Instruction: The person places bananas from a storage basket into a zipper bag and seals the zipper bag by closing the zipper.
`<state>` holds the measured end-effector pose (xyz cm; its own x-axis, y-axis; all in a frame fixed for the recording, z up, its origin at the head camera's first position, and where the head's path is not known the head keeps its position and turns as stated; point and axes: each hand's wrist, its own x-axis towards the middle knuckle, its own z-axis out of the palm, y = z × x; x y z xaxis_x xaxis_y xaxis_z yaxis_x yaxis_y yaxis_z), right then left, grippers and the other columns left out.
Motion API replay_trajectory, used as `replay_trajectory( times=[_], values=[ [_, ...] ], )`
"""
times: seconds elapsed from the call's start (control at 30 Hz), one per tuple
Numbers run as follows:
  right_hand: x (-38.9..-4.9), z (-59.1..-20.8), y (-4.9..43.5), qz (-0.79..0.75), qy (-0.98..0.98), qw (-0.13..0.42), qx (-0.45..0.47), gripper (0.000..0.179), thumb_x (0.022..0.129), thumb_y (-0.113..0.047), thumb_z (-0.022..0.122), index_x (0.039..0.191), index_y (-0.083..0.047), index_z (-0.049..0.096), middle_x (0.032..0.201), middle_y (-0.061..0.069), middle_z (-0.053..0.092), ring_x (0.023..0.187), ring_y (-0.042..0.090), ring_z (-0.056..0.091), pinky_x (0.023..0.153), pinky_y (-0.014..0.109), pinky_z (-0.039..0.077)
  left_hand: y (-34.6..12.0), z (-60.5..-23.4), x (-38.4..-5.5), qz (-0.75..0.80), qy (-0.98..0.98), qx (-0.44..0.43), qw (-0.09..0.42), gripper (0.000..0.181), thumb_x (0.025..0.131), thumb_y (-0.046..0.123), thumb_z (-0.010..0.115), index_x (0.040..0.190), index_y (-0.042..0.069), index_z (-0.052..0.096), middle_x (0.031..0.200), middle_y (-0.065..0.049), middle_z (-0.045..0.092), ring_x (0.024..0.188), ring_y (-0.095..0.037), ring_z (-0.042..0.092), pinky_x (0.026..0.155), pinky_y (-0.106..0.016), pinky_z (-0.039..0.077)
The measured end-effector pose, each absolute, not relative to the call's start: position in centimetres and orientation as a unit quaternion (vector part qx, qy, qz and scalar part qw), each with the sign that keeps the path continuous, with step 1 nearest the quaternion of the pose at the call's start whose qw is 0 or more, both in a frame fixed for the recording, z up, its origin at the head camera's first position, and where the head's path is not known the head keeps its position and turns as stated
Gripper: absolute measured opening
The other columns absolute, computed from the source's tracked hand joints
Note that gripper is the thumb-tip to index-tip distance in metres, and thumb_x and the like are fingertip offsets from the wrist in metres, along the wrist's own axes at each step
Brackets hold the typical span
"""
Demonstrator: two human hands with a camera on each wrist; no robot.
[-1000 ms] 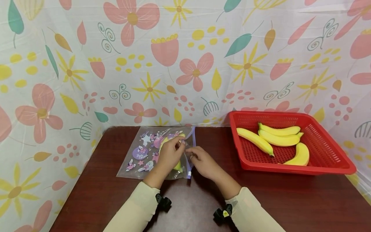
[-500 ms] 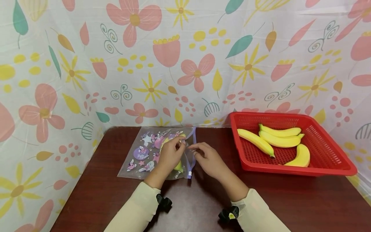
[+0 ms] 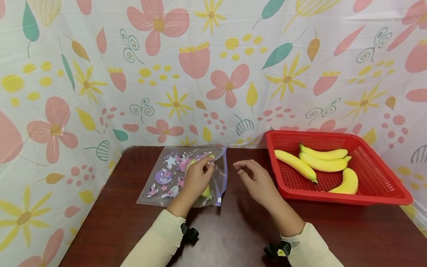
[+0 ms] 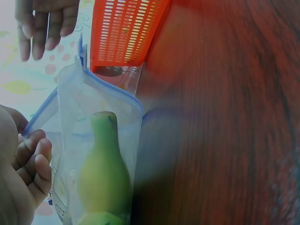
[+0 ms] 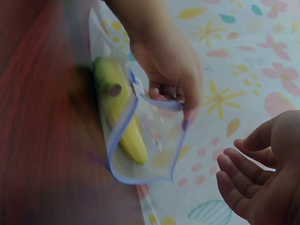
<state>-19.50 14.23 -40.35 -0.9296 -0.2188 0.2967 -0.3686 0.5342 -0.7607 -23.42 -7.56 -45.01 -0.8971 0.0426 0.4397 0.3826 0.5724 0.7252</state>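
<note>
Left hand [image 3: 197,178], pinching the lip of the clear bag [image 3: 171,176]; right hand [image 3: 258,181], fingers loosely bent, holding nothing; advised: lip held high, so the mouth gapes for a clean entry; bag on the table [image 3: 213,237] at left, mouth rightward; banana [image 3: 207,191] inside, long axis roughly near to far; red basket [image 3: 313,195], right.

The bag [image 3: 176,176] lies left of the basket [image 3: 328,180]

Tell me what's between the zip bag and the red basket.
In the head view, the right hand is between the zip bag and the red basket, fingertips apart from the bag; otherwise that stretch shows only bare tabletop.
</note>
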Motion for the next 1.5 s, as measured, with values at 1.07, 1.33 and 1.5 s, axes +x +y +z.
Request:
replay_trajectory(
  times=[1.07,1.33,1.5],
  values=[
    [-18.8,-39.5,22.6,0.376,-0.907,0.161,0.103,0.028,0.102,-0.013,0.056,0.129,-0.012,0.064,0.122,0.01,0.062,0.11,0.016,0.055,0.093,0.021,0.045,-7.5,-44.8,-23.4,-0.453,-0.861,-0.124,0.195,0.023,0.096,0.017,0.064,0.116,0.011,0.074,0.069,0.001,0.061,0.055,-0.005,0.045,0.055,-0.022,0.041],
    [-18.4,-39.2,24.8,0.315,-0.938,0.13,0.059,0.04,0.1,-0.017,0.057,0.138,-0.006,0.057,0.135,0.023,0.052,0.124,0.043,0.05,0.101,0.068,0.042,-7.5,-45.0,-23.4,-0.45,-0.864,-0.122,0.189,0.023,0.096,0.018,0.064,0.115,0.011,0.075,0.07,0.001,0.062,0.058,-0.006,0.047,0.057,-0.022,0.042],
    [-18.3,-39.2,25.9,0.285,-0.95,0.118,0.048,0.041,0.101,-0.019,0.054,0.139,-0.003,0.055,0.137,0.027,0.05,0.126,0.047,0.048,0.101,0.07,0.041,-7.5,-45.0,-23.4,-0.449,-0.864,-0.122,0.191,0.023,0.096,0.019,0.064,0.115,0.011,0.075,0.069,0.001,0.062,0.058,-0.006,0.048,0.057,-0.022,0.042]
  ],
)
